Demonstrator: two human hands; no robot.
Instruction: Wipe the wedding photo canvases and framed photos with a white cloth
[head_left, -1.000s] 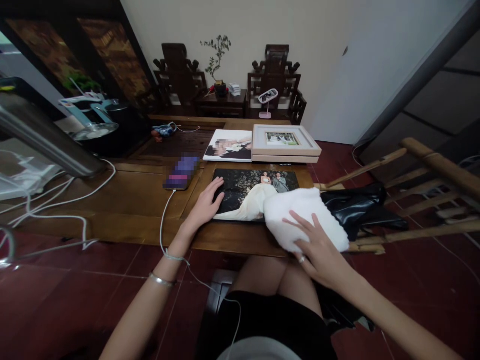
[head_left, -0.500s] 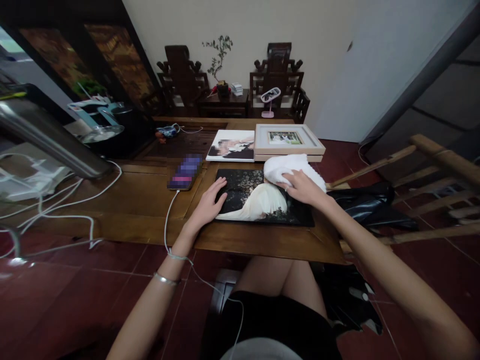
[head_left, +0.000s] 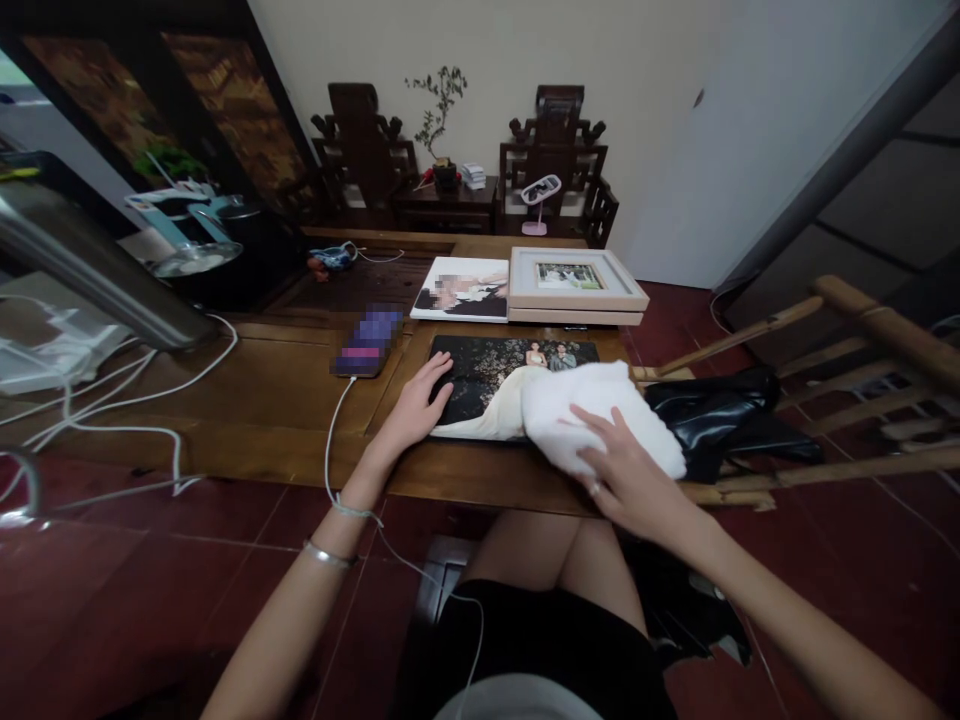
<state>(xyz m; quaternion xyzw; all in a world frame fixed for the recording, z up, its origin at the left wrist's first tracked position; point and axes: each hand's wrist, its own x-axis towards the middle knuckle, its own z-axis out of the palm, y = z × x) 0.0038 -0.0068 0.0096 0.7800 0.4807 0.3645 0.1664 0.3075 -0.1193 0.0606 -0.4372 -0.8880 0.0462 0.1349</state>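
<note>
A dark photo panel [head_left: 480, 385] with a couple and a long pale dress printed on it lies flat near the table's front edge. On its left edge rests my left hand [head_left: 421, 402], fingers stretched out and holding nothing. My right hand [head_left: 626, 475] presses a folded white towel [head_left: 577, 405] onto the panel's right part, its fingers spread over the cloth. The towel covers the panel's lower right corner and reaches past its right edge.
Behind the panel lie a white-edged photo print [head_left: 461, 290] and stacked light wooden picture frames [head_left: 577, 285]. A phone [head_left: 367, 343] with a white charging cable [head_left: 328, 450] is at left, near a metal cylinder [head_left: 97, 260]. A bamboo chair [head_left: 750, 340] holding a black bag [head_left: 709, 415] stands at right.
My right hand has drawn the towel from the panel's upper right down toward its lower right corner, uncovering the printed couple. My left hand has stayed on the left edge.
</note>
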